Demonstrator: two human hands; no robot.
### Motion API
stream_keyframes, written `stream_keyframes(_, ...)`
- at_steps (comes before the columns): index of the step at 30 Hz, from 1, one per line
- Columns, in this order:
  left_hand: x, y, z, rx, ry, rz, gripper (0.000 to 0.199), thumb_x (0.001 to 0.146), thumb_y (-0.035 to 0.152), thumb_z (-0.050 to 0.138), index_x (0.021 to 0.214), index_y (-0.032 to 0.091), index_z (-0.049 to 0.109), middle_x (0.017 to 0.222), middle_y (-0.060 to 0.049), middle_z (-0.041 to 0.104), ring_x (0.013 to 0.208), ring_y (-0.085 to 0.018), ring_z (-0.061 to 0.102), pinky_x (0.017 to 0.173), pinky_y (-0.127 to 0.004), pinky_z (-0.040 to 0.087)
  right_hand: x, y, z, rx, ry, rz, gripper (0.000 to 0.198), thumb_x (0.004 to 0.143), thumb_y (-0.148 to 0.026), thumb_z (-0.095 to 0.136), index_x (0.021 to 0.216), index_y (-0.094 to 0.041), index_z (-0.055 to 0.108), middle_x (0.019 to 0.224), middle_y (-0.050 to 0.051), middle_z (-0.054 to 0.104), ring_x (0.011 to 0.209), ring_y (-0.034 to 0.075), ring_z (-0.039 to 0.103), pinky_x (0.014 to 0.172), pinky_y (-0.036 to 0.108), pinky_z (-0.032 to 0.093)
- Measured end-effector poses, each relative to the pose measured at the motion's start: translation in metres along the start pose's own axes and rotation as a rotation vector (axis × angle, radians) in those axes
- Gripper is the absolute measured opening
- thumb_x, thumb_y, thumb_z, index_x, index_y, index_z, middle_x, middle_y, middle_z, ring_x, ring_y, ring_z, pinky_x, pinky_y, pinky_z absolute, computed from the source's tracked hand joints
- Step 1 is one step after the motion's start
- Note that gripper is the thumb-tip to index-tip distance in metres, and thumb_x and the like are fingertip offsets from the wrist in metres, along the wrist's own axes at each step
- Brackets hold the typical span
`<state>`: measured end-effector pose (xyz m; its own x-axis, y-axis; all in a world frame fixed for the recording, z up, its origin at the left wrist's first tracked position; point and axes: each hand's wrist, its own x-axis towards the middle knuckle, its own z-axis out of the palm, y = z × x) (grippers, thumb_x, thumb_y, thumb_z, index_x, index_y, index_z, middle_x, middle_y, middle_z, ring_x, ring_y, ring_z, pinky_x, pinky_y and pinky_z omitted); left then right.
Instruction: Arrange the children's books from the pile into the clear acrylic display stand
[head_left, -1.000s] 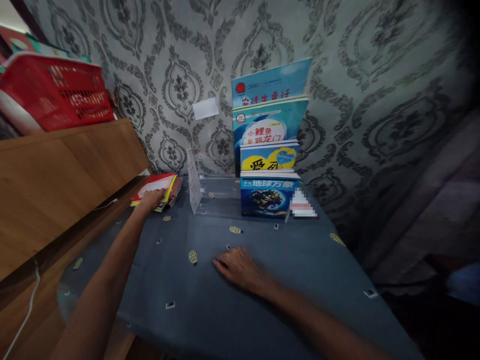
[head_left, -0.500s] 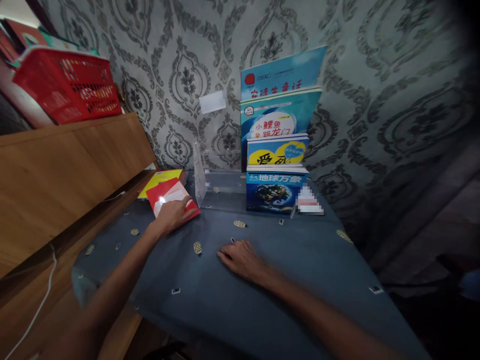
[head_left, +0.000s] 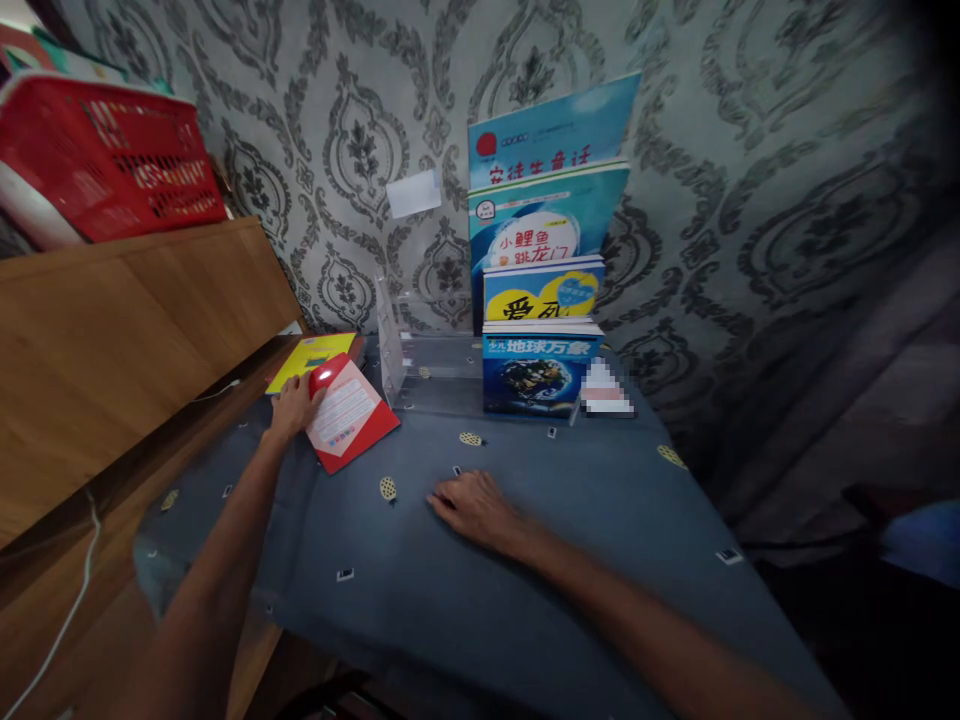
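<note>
Wallpaper point(head_left: 360, 130) with grey scrollwork filled the background, behind a table point(head_left: 420, 610) spread with dark blue cloth. A wooden panel point(head_left: 135, 300) ran along the left side, and a red basket point(head_left: 169, 185) sat on top of it. Toward the back of the table stood a clear stepped rack point(head_left: 388, 350); its right half held upright books in rising tiers, with the globe book point(head_left: 529, 385) foremost.

The red book point(head_left: 358, 415) lay flat and askew on the cloth, before the rack's left end, its far end just beside the yellow book point(head_left: 315, 355), which lay farther back near the panel. The right hand point(head_left: 476, 510) rested on the cloth in front of the rack, fingers loosely curled, nothing visible in it. The left hand point(head_left: 296, 405), palm down and fingers slightly spread, was at the red book's left edge, fingertips by the yellow one; whether it gripped either could not be told. Smallest was a white slip point(head_left: 414, 193), above the rack's left half.
</note>
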<state>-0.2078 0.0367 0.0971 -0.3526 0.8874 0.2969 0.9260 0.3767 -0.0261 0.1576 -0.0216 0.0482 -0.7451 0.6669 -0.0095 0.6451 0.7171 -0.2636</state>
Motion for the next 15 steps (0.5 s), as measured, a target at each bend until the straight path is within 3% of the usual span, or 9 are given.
stream_keyframes(4,-0.003,-0.004,-0.007,0.090,0.035,0.027,0.058,0.100,0.052,0.040,0.147,0.019,0.047,0.134,-0.023,0.058,0.126,-0.038,0.054,0.098,-0.051,0.048,-0.001,-0.002,-0.004,0.006,-0.007,0.002,0.039,0.106,-0.036,0.044,0.090,-0.019,0.075,0.090,0.009,0.077,0.087,0.021,0.069,0.070,0.030,0.035)
stream_keyframes(8,-0.024,-0.008,-0.010,0.145,0.045,0.050,0.057,0.100,0.055,0.041,0.142,0.019,0.052,0.125,-0.021,0.062,0.120,-0.037,0.058,0.094,-0.047,0.050,-0.002,-0.003,-0.005,0.016,-0.012,0.007,0.038,0.105,-0.036,0.044,0.091,-0.019,0.076,0.092,0.010,0.078,0.089,0.022,0.070,0.072,0.030,0.037)
stream_keyframes(15,-0.068,-0.016,0.011,0.012,-0.126,0.037,0.046,0.101,0.051,0.039,0.134,0.024,0.056,0.119,-0.012,0.070,0.104,-0.029,0.068,0.082,-0.035,0.053,-0.001,-0.002,-0.003,0.021,-0.006,0.001,0.039,0.105,-0.037,0.044,0.093,-0.019,0.077,0.094,0.010,0.078,0.092,0.023,0.070,0.074,0.029,0.039)
